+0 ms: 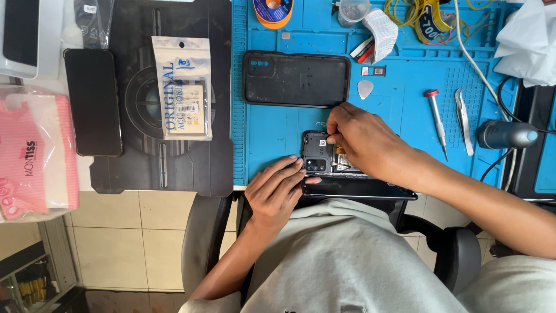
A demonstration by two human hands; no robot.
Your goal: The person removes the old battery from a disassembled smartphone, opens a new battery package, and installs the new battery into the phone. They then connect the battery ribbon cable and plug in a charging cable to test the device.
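Note:
An opened black phone [324, 165] lies at the near edge of the blue work mat [272, 130], its insides and camera block showing. My left hand [275, 191] rests on the phone's left end and steadies it. My right hand [362, 136] reaches over the phone, with its fingertips pinched at the top edge of the camera block; whether they hold a small part I cannot tell. The phone's black back cover [296, 78] lies flat just beyond on the mat.
A red-capped screwdriver [436, 119], tweezers [463, 119] and a grey pick [365, 88] lie right of the cover. A black phone [92, 101] and a bagged spare part [184, 87] sit at left, with a pink tissue pack [35, 153]. Cables and tape crowd the far edge.

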